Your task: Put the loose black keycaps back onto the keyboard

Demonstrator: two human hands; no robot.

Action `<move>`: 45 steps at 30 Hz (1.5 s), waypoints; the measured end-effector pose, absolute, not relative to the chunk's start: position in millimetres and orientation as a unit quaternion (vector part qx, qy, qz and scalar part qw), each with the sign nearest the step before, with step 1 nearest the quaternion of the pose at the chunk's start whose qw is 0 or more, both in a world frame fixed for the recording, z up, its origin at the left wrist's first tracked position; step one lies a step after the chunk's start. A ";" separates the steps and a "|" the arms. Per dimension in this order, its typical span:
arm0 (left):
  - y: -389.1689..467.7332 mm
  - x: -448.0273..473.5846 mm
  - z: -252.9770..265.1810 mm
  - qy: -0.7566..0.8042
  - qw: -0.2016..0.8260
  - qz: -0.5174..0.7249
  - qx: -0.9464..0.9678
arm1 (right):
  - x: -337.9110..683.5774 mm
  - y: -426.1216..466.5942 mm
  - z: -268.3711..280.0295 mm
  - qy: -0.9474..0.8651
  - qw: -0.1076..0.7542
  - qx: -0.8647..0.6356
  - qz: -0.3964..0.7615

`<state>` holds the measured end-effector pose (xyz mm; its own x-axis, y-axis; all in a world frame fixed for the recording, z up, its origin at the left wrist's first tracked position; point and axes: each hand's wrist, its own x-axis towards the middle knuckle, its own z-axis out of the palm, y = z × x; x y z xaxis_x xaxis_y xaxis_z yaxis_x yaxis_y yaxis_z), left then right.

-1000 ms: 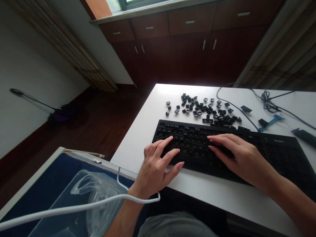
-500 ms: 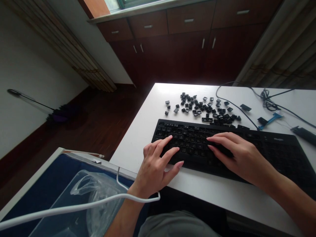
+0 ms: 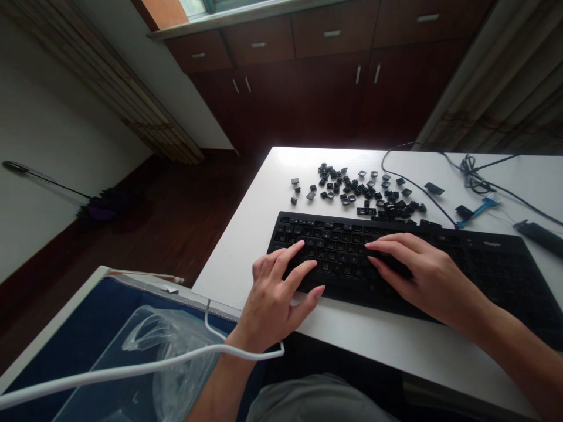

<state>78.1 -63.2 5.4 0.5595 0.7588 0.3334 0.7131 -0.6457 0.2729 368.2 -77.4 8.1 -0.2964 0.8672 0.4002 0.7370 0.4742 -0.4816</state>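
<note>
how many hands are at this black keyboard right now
2: the left hand, fingers spread at the left end of the keyboard, and the right hand, over its middle. No others show.

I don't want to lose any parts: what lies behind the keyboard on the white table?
Behind the keyboard lie scattered black keycaps, a blue tool and a bundled cable. Anything under the overlapping keycaps is covered.
</note>
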 end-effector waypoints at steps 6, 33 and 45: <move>-64.0 78.4 2.1 0.429 0.048 0.243 0.869 | 368.9 -77.3 7.7 -0.803 0.315 -0.497 0.100; -67.1 80.2 -3.7 0.479 0.000 0.329 0.814 | 369.9 -77.2 6.7 -0.804 0.310 -0.496 0.106; -66.5 81.1 -1.3 0.466 0.011 0.330 0.821 | 367.5 -77.5 6.8 -0.803 0.311 -0.495 0.111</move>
<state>81.1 -66.5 -1.3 0.3469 0.7726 0.5317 0.7582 -0.5647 0.3260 367.5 -77.5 6.8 -0.3158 0.8649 0.3901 0.7265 0.4849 -0.4870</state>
